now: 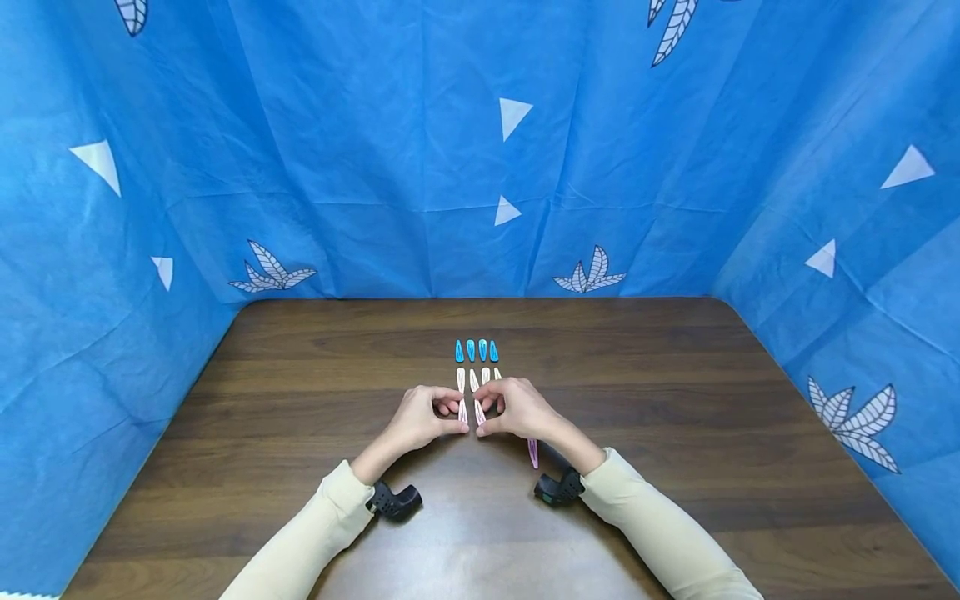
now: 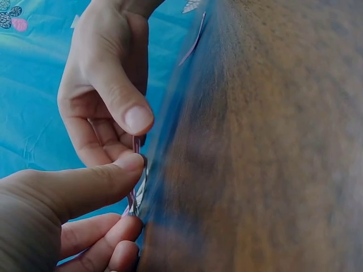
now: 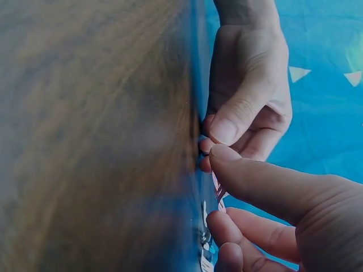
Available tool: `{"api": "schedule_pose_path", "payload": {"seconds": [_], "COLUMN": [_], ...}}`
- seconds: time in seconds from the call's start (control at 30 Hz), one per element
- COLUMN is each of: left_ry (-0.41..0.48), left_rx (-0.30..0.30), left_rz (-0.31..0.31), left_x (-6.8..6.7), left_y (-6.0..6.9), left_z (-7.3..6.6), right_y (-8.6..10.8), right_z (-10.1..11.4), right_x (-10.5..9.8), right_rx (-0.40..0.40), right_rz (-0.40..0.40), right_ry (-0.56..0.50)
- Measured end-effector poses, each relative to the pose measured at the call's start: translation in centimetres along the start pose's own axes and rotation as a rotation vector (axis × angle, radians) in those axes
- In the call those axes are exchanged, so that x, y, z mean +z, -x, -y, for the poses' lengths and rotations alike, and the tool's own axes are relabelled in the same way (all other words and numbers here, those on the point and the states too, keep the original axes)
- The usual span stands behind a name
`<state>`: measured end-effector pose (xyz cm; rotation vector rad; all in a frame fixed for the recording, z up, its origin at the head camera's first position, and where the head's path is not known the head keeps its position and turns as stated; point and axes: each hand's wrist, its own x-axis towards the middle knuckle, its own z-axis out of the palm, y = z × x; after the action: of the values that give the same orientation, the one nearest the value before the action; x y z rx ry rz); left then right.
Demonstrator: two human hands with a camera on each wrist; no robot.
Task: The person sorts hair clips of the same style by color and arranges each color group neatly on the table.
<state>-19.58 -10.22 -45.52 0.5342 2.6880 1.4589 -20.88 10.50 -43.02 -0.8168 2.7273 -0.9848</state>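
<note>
My left hand pinches a light pink hair clip between thumb and fingertips, low over the table. Just beside it, a second light pink hair clip is pinched by my right hand. Both clips point away from me, with a small gap between them. Behind them lies a row of cream hair clips, partly covered by the right fingers. Farther back, several blue hair clips form another row. A purple-pink hair clip shows below the right wrist, its upper end hidden.
The brown wooden table extends to both sides of the hands. A blue patterned cloth hangs behind it and along its sides. Black wrist cameras sit beneath both cream sleeves.
</note>
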Motion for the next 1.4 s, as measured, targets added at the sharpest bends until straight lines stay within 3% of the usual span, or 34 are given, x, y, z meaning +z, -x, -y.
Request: {"api": "schedule_pose_path", "payload": {"seconds": [0.33,0.6,1.4], "left_ry": [-0.06,-0.138,-0.148], "left_rx": [0.014,0.072,0.15], "left_rz": [0.008,-0.023,-0.045], "left_x": [0.09,0.52,0.72], "left_y": [0.31,0.56,0.64], "left_z": [-0.01,0.35,0.54], "right_y": [-0.2,-0.19,-0.11], "right_z": [0.15,-0.09,-0.26], "right_x": [0.54,0.73,0.77], "right_rx": [0.01,0.015,-0.012], "right_rz": [0.011,0.006,-0.002], "right_ry": [-0.004,-0.01,0.012]}}
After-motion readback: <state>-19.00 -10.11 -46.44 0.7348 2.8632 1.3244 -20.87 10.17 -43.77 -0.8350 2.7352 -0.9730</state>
